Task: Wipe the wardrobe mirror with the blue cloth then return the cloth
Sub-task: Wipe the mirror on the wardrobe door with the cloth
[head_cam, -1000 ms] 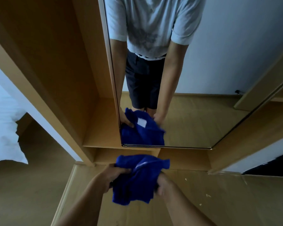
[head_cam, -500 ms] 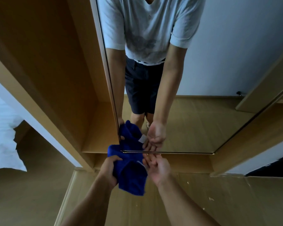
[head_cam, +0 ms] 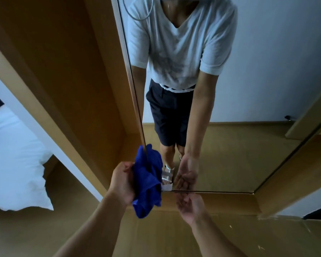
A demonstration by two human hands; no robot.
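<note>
Wardrobe (head_cam: 67,75): light wooden carcass filling the left and centre of the view, its open compartment to the left of the mirror. Wardrobe mirror (head_cam: 248,89): tall pane with a thin metal edge, set on the right part of the wardrobe; its lower edge runs just above the wooden floor (head_cam: 174,238). The pane reflects a person in a white short-sleeved shirt and dark shorts, a pale wall and more wooden flooring. Bed (head_cam: 13,154): white bedding and a pillow corner at the far left edge, well apart from the mirror.

Blue cloth (head_cam: 146,184): bunched and hanging in loose folds at the lower left corner of the mirror, overlapping the mirror's left edge; its upper tip rises along that edge and its lower end droops below the mirror's bottom line. A small white tag shows just right of the cloth, partly as a reflection. Whether the cloth presses on the glass cannot be told.

Left hand (head_cam: 121,182): its grip is closed round the left side of the cloth, fingers curled into the folds, just left of the mirror corner. Right hand (head_cam: 191,206): palm up and fingers loosely spread, holding nothing, near the mirror's bottom edge and just right of the cloth, apart from it.
</note>
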